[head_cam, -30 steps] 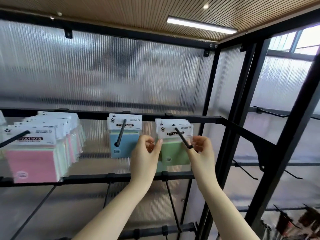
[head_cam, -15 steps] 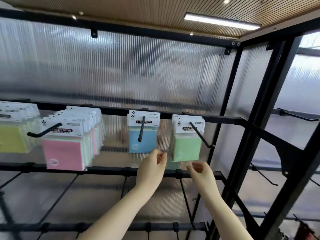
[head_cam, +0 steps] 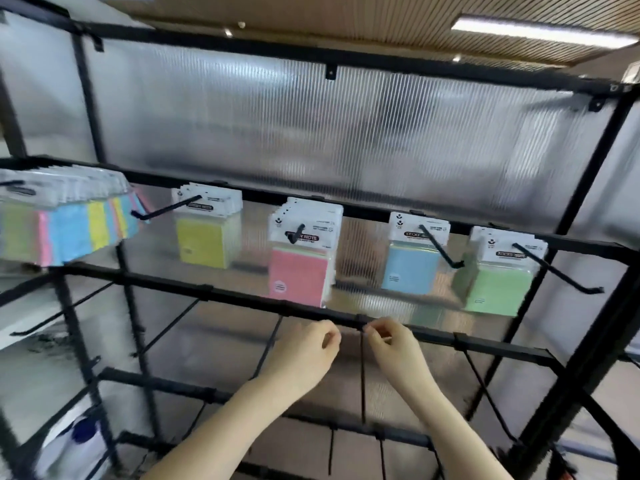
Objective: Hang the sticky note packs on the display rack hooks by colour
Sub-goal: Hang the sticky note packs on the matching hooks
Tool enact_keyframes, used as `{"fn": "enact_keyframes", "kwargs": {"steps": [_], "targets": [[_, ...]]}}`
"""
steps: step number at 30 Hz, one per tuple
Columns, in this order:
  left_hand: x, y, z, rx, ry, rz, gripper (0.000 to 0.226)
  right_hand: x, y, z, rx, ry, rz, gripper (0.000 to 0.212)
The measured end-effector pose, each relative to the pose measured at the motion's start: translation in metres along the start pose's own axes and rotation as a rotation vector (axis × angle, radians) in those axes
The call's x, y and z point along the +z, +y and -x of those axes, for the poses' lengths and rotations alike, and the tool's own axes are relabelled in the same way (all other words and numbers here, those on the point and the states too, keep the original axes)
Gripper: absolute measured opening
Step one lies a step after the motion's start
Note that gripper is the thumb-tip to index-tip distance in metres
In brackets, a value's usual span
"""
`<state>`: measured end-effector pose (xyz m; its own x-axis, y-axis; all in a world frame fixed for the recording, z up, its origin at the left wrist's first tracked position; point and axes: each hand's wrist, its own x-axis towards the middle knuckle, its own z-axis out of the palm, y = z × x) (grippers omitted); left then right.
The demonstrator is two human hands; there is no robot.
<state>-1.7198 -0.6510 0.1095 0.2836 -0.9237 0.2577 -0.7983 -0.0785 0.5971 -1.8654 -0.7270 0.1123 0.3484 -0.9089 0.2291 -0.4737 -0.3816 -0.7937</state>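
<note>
Sticky note packs hang on the top-row hooks of a black display rack point(head_cam: 242, 299). From left: a thick mixed-colour bunch point(head_cam: 69, 230), yellow packs point(head_cam: 206, 239), pink packs point(head_cam: 299, 275), a blue pack point(head_cam: 410, 268) and green packs point(head_cam: 498, 285). My left hand point(head_cam: 304, 351) and my right hand point(head_cam: 391, 348) hover side by side below the second crossbar, under the pink and blue packs. Both have loosely curled fingers and hold nothing.
Bare black hooks point(head_cam: 362, 375) jut forward from the lower crossbars around my hands. Long hook tips point(head_cam: 595, 290) stick out at the right. A ribbed translucent panel point(head_cam: 346, 133) backs the rack. A white package point(head_cam: 69, 434) lies low on the left.
My hands let go of the green pack, which now hangs on its hook, and dropped below the second bar. The view swung left, bringing the yellow packs and mixed bunch into sight.
</note>
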Motion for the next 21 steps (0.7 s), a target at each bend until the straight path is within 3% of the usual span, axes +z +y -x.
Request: {"fn": "enact_keyframes", "kwargs": {"steps": [12,21], "targets": [[-0.161,-0.15,0.115,-0.217,0.167,-0.111,0.021,0.169,-0.143,0.059,-0.273,-0.229,0.063,0.011],[-0.254,-0.244,0.213,-0.513,0.305,-0.303,0.017,0.294,-0.235,0.101,-0.482,-0.451,0.021,0.014]]}}
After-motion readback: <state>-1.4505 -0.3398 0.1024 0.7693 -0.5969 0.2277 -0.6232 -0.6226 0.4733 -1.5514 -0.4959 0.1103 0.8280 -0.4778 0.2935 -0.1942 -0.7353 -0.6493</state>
